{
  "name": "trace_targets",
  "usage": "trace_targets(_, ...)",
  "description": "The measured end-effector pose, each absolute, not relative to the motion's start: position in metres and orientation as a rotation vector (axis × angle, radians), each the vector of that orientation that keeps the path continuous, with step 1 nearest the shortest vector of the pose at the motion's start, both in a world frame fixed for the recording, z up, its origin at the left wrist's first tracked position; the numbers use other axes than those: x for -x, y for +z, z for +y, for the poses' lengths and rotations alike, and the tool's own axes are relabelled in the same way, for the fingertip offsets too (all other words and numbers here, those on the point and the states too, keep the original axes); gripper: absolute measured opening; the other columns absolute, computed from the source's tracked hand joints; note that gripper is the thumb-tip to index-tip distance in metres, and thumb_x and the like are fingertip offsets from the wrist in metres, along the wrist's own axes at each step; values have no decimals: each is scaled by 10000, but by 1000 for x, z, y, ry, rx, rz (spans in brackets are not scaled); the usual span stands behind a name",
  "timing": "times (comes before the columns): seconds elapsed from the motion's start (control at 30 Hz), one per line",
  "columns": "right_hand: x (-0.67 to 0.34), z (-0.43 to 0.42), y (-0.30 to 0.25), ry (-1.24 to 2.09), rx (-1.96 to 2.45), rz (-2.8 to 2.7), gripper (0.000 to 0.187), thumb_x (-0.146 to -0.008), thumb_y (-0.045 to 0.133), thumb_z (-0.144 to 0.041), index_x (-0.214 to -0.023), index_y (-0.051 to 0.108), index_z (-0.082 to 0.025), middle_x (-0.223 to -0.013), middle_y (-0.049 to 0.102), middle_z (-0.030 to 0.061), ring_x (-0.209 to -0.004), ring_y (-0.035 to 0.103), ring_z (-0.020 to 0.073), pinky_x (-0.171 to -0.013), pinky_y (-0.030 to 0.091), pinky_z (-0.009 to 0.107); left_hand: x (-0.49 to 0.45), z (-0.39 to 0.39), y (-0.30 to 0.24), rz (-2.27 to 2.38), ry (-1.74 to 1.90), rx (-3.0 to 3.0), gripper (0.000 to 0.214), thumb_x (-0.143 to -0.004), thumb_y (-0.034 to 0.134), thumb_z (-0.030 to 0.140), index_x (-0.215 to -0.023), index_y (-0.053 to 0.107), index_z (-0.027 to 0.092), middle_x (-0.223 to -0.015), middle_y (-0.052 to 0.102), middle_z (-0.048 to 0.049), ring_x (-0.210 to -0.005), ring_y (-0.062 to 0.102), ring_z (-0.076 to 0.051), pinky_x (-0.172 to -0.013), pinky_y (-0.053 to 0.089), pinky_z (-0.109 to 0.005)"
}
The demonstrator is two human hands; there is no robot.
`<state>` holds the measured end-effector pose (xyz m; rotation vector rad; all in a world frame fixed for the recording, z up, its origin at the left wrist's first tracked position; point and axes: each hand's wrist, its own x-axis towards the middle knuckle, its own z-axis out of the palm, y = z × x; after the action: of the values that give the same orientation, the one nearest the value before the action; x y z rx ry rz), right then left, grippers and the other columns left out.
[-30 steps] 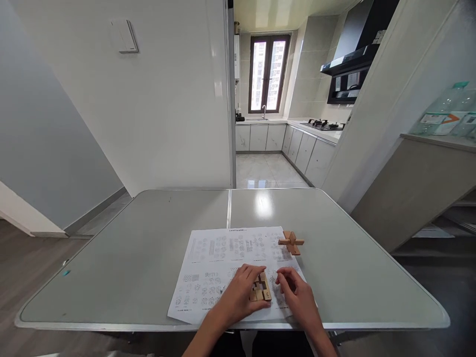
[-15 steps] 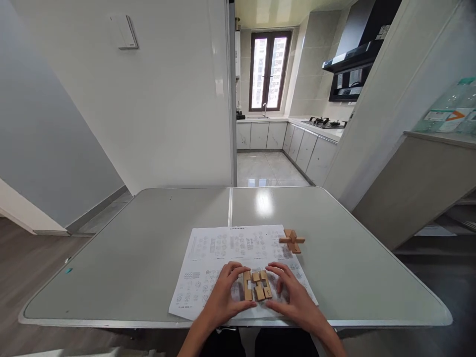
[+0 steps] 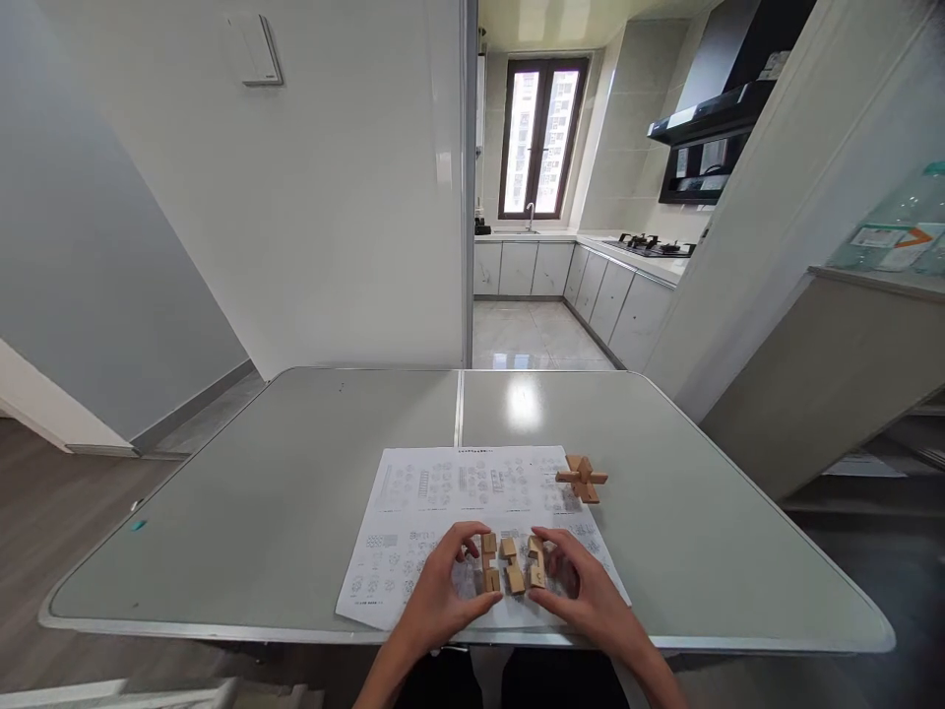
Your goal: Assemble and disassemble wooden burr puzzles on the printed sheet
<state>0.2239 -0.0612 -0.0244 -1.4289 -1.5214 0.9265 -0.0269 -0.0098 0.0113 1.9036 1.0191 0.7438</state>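
My left hand [image 3: 441, 583] grips a notched wooden puzzle piece [image 3: 491, 579] by its two ends, thumb at the near end and fingertips at the far end. In the same way my right hand [image 3: 587, 591] is closed on another notched wooden puzzle piece [image 3: 537, 574]. Between them, apart from both, a third notched piece [image 3: 515, 577] lies slightly slanted on a printed paper sheet [image 3: 391, 492]. The sheet carries many small line diagrams. Over its upper right edge stands an assembled wooden cross-shaped puzzle [image 3: 583, 478], touched by neither hand.
The sheet rests on a grey-green table [image 3: 243, 512] with a metal rim and a centre seam. A small teal bit [image 3: 138, 525] lies near the left edge. Beyond the table are a white wall panel [image 3: 354, 217] and a kitchen; plastic bottles [image 3: 897, 231] stand on a ledge at right.
The right piece has moved right, away from the middle one, with my right hand. The left piece has been turned, so its notch now faces differently. Gaps now separate all three pieces.
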Motion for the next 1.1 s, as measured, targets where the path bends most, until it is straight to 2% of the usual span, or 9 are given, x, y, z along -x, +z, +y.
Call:
trace_targets(0.13, -203, -59, -22, 846, 1431, -1412, 547, -812, 752, -346, -1335, 639, -236, -1204, 665, 85, -878, 675, 213, -738, 586, 299, 26, -11, 11, 1042, 773, -1857, 645, -731, 797, 173, -1317, 569, 313, -1327, 647, -41, -1037, 643, -228, -963, 528, -393)
trace_targets(0.2, -184, -58, -21, 769, 1416, -1386, 511, -802, 770, -351, -1287, 658, -234, -1219, 657, 93, -956, 678, 239, -782, 595, 315, 25, -12, 12, 1040, 797, -1830, 622, -757, 778, 187, -1327, 565, 316, -1321, 661, -33, -1039, 661, -220, -958, 538, -375)
trace_targets(0.27, -163, -58, -19, 710, 1412, -1355, 506, -797, 782, -359, -1270, 642, -244, -1199, 663, 89, -1005, 671, 260, -827, 595, 341, 25, -13, 12, 1059, 824, -1824, 593, -759, 754, 173, -1308, 573, 307, -1266, 689, -28, -1021, 679, -217, -947, 550, -369)
trace_targets(0.4, -128, -57, -14, 614, 1441, -1227, 534, -783, 806, -411, -1253, 604, -262, -1094, 674, 55, -951, 679, 259, -809, 600, 356, 27, -14, 8, 1136, 886, -1845, 588, -753, 739, 170, -1301, 572, 303, -1152, 732, -23, -999, 703, -230, -936, 570, -391)
trace_targets(0.53, -109, -57, -6, 596, 1499, -1157, 547, -784, 805, -450, -1246, 580, -262, -1131, 665, 67, -983, 668, 275, -788, 601, 363, 28, -17, 3, 1182, 973, -1850, 556, -793, 765, 274, -1313, 573, 323, -1252, 713, -24, -1056, 714, -232, -950, 585, -389)
trace_targets(0.73, -95, -53, -9, 578, 1542, -1133, 581, -769, 820, -430, -1257, 554, -260, -1199, 643, 83, -1105, 638, 305, -853, 589, 384, 28, -19, -5, 1183, 1012, -1769, 580, -818, 751, 274, -1356, 542, 331, -1224, 742, -24, -970, 755, -219, -752, 630, -310)
trace_targets(0.97, -86, -56, -12, 616, 1555, -1087, 497, -800, 762, -379, -1241, 558, -275, -1196, 641, 79, -1052, 672, 294, -764, 613, 353, 30, -24, -7, 1151, 992, -1828, 568, -810, 713, 233, -1348, 555, 316, -1259, 735, -34, -915, 749, -199, -760, 635, -301)
trace_targets(1.1, -88, -53, -7, 627, 1562, -1105, 485, -791, 769, -390, -1221, 575, -276, -1160, 658, 74, -1026, 692, 298, -731, 616, 351, 30, -25, -6, 1147, 1029, -1839, 579, -803, 646, 171, -1354, 556, 323, -1259, 735, -21, -870, 746, -184, -671, 615, -261)
